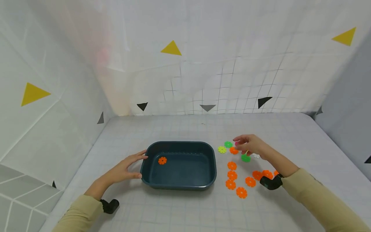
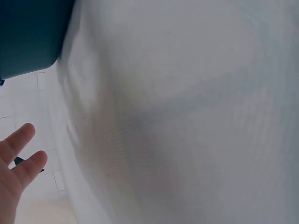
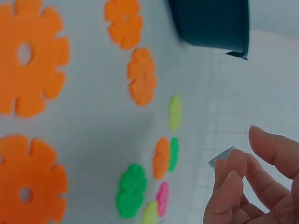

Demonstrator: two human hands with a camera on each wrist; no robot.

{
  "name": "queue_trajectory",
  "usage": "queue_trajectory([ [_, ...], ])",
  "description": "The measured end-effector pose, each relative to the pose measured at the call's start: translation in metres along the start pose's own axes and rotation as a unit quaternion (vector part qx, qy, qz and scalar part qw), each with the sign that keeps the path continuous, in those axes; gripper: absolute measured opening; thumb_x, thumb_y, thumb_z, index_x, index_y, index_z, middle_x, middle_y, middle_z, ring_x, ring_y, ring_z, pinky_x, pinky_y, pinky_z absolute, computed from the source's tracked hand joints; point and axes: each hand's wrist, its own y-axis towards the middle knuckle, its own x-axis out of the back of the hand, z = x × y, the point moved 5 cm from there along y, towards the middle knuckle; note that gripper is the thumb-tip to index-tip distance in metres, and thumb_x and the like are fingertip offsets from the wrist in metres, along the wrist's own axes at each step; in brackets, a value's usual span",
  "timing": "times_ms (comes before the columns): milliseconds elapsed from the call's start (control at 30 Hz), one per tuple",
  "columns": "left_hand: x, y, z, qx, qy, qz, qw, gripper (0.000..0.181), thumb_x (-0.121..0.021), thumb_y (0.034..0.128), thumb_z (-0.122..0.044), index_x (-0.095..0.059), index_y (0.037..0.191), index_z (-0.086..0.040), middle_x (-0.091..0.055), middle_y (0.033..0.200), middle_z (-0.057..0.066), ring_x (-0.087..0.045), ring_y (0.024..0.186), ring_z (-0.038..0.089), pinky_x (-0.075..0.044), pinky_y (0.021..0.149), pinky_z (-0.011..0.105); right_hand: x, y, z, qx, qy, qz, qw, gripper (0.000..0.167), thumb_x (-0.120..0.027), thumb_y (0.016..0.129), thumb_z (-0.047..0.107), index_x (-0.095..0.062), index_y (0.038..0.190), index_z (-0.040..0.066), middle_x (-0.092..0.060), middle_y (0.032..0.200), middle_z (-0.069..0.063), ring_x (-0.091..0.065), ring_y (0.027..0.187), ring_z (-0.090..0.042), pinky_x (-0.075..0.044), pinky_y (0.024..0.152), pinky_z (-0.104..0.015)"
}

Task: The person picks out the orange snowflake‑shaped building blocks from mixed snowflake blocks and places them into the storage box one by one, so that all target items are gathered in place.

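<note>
A dark teal rectangular tray (image 1: 179,187) stands on the table, with one orange notched disc (image 1: 162,160) inside. My left hand (image 1: 124,169) is at the tray's left side, fingers spread around its rim; in the left wrist view two fingers show near the tray (image 2: 30,42). Right of the tray, my right hand (image 1: 253,145) hovers over discs, fingers loosely bent, nothing seen between them. Under and beside it lie a green disc (image 1: 245,158), an orange one (image 1: 233,150) and a partly covered pink one (image 1: 237,143). In the right wrist view the hand (image 3: 254,186) hangs beyond the discs.
Several orange discs (image 1: 232,175) lie flat right of the tray, some near the right wrist camera (image 1: 271,182). A yellow disc (image 1: 222,149) and a green one (image 1: 228,144) lie near the tray's back right corner. White walls with yellow and dark triangles stand around the table.
</note>
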Motion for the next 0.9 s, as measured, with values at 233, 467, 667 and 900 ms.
queue_trajectory([
  [233,0.0,0.0,-0.002,0.0,-0.002,0.001,1.0,0.065,-0.071,0.0792,-0.026,-0.042,0.137,-0.016,-0.025,0.15,0.01,-0.023,0.134,0.039,-0.024,0.097,0.067,-0.001,0.015,-0.021,-0.016,-0.011,0.003,0.9998,0.047,-0.06,0.087,0.017,-0.047,0.127,-0.004,-0.059,0.099,-0.011,-0.054,0.07,-0.02,-0.048,0.062,-0.027],
  [467,0.001,0.0,-0.002,0.006,0.0,0.0,1.0,0.065,-0.071,0.0793,-0.027,-0.042,0.137,-0.016,-0.025,0.15,0.01,-0.022,0.134,0.039,-0.023,0.097,0.067,-0.004,0.031,-0.034,-0.027,-0.041,0.008,0.9988,0.044,-0.062,0.085,0.014,-0.05,0.124,-0.002,-0.059,0.101,-0.014,-0.052,0.063,-0.016,-0.044,0.056,-0.024],
  [667,0.001,0.0,-0.003,0.007,0.007,-0.003,0.9999,0.065,-0.071,0.0793,-0.027,-0.043,0.136,-0.014,-0.026,0.15,0.009,-0.023,0.134,0.039,-0.023,0.097,0.067,-0.006,0.036,-0.03,-0.035,-0.08,0.012,0.9961,0.045,-0.066,0.082,0.015,-0.052,0.121,-0.003,-0.058,0.093,-0.011,-0.05,0.06,-0.015,-0.043,0.054,-0.023],
  [900,0.001,0.0,-0.004,0.006,0.003,-0.001,1.0,0.064,-0.07,0.0796,-0.027,-0.043,0.136,-0.015,-0.026,0.15,0.01,-0.023,0.134,0.039,-0.023,0.097,0.067,-0.015,0.039,-0.029,-0.013,-0.149,0.01,0.9887,0.036,-0.071,0.078,0.015,-0.058,0.107,-0.002,-0.055,0.083,-0.007,-0.047,0.055,-0.012,-0.042,0.05,-0.023],
])
